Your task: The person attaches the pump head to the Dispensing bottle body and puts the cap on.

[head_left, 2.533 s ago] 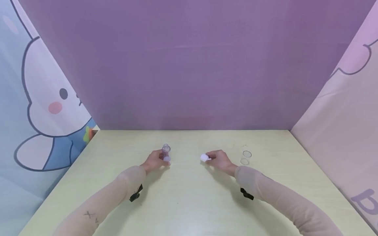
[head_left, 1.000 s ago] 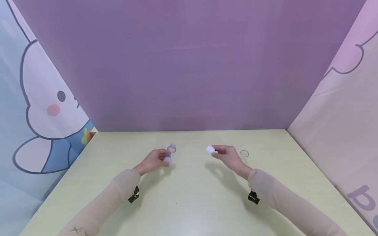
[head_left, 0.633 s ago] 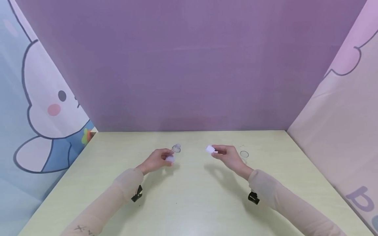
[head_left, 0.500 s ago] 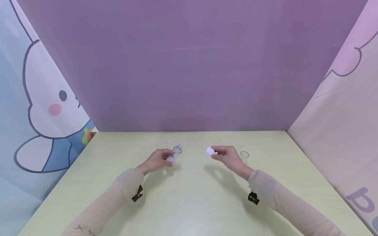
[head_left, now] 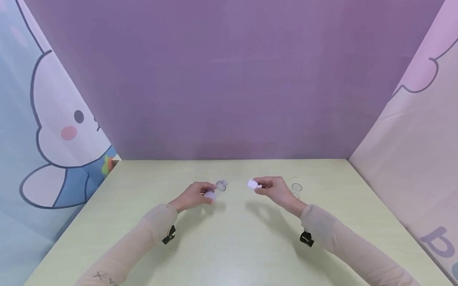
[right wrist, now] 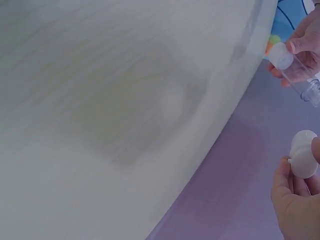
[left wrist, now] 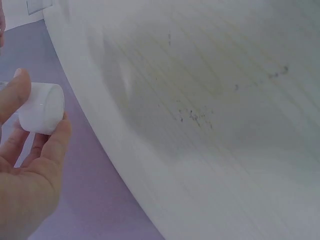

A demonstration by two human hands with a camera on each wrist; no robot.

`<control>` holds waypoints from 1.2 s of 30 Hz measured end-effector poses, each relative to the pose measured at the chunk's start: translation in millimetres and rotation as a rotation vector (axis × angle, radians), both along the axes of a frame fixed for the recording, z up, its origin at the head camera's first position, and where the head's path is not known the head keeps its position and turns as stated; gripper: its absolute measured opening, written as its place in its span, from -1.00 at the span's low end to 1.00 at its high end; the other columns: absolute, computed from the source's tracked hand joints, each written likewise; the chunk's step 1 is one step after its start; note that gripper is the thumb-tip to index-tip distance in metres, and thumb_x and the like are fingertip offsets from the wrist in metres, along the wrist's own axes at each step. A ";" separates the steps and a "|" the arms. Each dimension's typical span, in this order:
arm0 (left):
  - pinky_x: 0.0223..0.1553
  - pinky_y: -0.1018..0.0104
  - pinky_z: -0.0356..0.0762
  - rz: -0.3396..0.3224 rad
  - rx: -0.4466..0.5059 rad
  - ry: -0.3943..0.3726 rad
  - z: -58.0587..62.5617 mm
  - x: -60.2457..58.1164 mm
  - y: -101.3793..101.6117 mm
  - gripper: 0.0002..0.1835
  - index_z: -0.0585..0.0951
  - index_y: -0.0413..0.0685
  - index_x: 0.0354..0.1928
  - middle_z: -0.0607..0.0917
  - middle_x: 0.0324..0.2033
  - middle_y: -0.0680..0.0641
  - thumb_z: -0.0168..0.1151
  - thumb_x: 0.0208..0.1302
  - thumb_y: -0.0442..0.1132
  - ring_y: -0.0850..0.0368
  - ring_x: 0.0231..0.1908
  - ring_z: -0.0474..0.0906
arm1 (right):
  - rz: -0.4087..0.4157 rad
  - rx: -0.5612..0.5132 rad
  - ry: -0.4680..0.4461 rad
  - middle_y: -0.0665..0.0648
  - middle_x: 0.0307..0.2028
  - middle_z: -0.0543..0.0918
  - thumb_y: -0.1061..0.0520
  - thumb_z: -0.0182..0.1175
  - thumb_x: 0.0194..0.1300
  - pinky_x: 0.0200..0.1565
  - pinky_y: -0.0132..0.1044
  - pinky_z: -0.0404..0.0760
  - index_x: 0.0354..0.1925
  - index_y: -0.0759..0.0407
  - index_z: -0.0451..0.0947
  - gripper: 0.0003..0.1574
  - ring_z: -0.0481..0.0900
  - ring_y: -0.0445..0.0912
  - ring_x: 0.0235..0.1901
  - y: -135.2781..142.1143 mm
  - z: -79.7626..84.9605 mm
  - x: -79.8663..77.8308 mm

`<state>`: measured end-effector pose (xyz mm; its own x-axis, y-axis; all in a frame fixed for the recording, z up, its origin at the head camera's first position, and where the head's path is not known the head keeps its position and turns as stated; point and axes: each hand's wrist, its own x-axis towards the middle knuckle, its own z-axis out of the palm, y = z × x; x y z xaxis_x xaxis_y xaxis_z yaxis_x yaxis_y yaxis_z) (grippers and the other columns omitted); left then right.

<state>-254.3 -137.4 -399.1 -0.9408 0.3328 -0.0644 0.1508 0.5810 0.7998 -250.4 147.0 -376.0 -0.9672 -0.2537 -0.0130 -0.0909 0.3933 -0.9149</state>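
My left hand [head_left: 193, 195] grips a clear bottle [head_left: 222, 185] round its body, near the white base [left wrist: 44, 107]. The bottle is tilted, its uncapped neck pointing right toward the other hand; in the right wrist view its see-through body [right wrist: 299, 75] and ribbed neck show. Between thumb and fingers, my right hand [head_left: 277, 191] pinches a white pump top [head_left: 252, 184], held sideways with its wide end toward the bottle. A gap separates the two pieces, and shadows of both hands fall on the table below.
A transparent cylindrical cover [head_left: 296, 186] stands on the pale wooden table [head_left: 229, 230], just beyond my right wrist. A purple wall [head_left: 229, 99] rises behind the table, with printed cloth panels at both sides.
My left hand has lifted the bottle, tipped it from upright and brought it rightward. My right hand has raised the pump top a little and shifted it slightly right.
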 end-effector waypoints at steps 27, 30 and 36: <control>-0.06 0.20 0.49 -0.042 0.020 -0.023 -0.7 3.5 8.8 -0.55 0.55 -0.17 0.04 0.54 0.07 -0.19 0.33 0.03 -0.38 -0.05 0.03 0.48 | 0.079 0.009 -0.016 0.22 -0.08 0.63 0.24 0.25 0.12 -0.13 -0.30 0.58 0.03 0.28 0.52 -0.55 0.60 -0.14 -0.19 -14.9 4.9 7.3; -0.09 0.23 0.50 -0.050 0.023 -0.023 -0.5 3.6 9.2 -0.55 0.54 -0.18 0.05 0.54 0.06 -0.19 0.32 0.03 -0.38 -0.03 0.00 0.49 | 0.086 0.011 -0.017 0.21 -0.09 0.64 0.24 0.25 0.12 -0.13 -0.30 0.58 0.03 0.27 0.53 -0.55 0.59 -0.15 -0.20 -15.3 4.6 7.6; -0.09 0.24 0.50 -0.055 0.020 -0.025 -1.1 4.3 11.1 -0.54 0.55 -0.19 0.04 0.55 0.05 -0.17 0.33 0.02 -0.37 0.01 -0.04 0.50 | 0.093 0.022 -0.020 0.21 -0.10 0.64 0.25 0.25 0.13 -0.13 -0.27 0.58 0.02 0.28 0.53 -0.56 0.59 -0.15 -0.21 -17.1 3.5 8.7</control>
<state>-249.9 -126.3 -400.2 -0.9191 0.3858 -0.0802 0.1624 0.5561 0.8151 -241.7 129.8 -372.4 -0.9390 -0.3418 -0.0387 -0.1095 0.4038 -0.9082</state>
